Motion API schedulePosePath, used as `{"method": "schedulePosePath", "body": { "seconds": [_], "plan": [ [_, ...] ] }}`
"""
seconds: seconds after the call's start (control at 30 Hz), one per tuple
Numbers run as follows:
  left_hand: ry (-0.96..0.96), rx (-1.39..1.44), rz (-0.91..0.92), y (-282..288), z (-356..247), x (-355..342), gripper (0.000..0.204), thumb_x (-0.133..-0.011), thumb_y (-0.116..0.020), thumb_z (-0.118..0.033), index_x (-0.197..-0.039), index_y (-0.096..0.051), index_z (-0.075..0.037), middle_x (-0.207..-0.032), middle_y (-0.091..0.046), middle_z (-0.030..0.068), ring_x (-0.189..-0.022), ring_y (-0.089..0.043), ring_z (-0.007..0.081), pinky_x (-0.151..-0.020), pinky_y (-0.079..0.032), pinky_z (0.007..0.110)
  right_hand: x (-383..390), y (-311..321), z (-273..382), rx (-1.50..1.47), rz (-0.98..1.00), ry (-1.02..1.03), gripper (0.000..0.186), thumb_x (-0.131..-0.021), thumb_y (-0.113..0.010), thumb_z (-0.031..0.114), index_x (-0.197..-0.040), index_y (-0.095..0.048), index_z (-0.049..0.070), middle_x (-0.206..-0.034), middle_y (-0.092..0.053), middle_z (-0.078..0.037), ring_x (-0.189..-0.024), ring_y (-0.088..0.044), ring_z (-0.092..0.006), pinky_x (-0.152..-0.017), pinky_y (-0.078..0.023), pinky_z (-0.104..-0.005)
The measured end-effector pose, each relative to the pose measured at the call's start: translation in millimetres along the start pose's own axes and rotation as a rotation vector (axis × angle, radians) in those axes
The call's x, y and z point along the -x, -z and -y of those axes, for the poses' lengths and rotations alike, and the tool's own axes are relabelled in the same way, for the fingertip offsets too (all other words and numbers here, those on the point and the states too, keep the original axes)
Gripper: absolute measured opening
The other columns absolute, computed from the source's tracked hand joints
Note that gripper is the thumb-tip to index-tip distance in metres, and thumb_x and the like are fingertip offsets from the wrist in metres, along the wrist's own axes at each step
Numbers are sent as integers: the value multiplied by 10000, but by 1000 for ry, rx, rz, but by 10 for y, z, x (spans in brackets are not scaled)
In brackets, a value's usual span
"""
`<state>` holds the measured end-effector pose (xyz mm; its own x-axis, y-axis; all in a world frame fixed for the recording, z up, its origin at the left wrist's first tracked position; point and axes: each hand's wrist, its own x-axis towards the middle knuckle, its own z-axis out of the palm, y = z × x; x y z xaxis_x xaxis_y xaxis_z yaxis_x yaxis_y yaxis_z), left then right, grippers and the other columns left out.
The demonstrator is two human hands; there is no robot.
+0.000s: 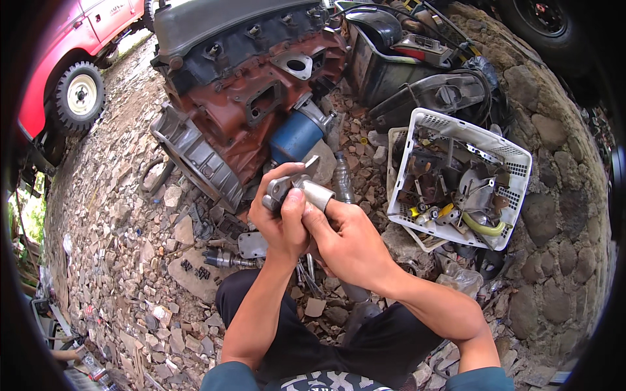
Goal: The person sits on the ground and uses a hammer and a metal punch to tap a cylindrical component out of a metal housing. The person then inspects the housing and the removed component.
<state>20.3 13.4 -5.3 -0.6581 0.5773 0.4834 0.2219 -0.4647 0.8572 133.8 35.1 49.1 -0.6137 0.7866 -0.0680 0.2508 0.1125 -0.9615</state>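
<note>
1. Grey metal part (318, 195), head view: a lugged piece with a short tubular sleeve, held up above the person's dark trousers (293, 326).
2. Left hand (280, 225): fingers curled, mostly closed round the lugged end, thumb pressed to the near side.
3. Right hand (352, 246): partly closed on the sleeve, thumb along it, index finger at its rim; whether the fingertip enters the bore, I cannot tell.
4. Beyond the hands: a red-brown engine block (225, 114) bearing a blue cylinder (297, 137), with a clear bottle (342, 177) just beside.
5. To the right: a white crate (520, 171) filled with mixed parts, near a stone wall (551, 221).
6. To the left: a flat stone (207, 290) carrying small dark pieces (194, 268); farther off, a red vehicle (49, 72).
</note>
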Motion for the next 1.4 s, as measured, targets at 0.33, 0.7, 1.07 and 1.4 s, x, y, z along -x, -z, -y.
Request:
{"method": "schedulePosePath", "body": {
  "seconds": [0.33, 0.7, 1.07, 1.4],
  "plan": [
    [-34, -16, 3, -40, 102, 1, 421, -805, -598, -304, -1055, -664, 29, -817, -642, 39, -717, -568, 101, -653, -456, 247, -46, 41, -69, -71, 20, -63, 437, -973, -538, 294, -824, -650, -102, -650, -612, -284, -623, -661, -407, -578, -492, -439],
    [23, 105, -4, -62, 240, -6, 493, -877, -473, -396, -1058, -659, 24, -836, -626, 43, -745, -560, 117, -673, -432, 263, -126, 128, 41, -179, 111, -220, 475, -1010, -519, 363, -806, -629, -52, -520, -556, -65, -435, -538, -120, -430, -407, -306],
    [353, 513, -105, 118, 135, -143, 593, -984, -288, -476, -1258, -526, -7, -1058, -670, 135, -961, -655, 229, -845, -533, 359, 39, 269, 227, 25, -70, 73, 417, -924, -705, 247, -1186, -587, -54, -644, -642, -84, -601, -705, -162, -493, -486, -233],
    [305, 589, 163, 371, -286, -58, 611, -998, -358, -393, -1406, -404, 59, -1271, -575, 193, -1131, -602, 235, -977, -481, 367, -144, -16, 28, 216, -86, 510, 587, -806, -809, 217, -1265, -530, -21, -915, -699, -168, -736, -713, -242, -627, -548, -340]
  ]
}}
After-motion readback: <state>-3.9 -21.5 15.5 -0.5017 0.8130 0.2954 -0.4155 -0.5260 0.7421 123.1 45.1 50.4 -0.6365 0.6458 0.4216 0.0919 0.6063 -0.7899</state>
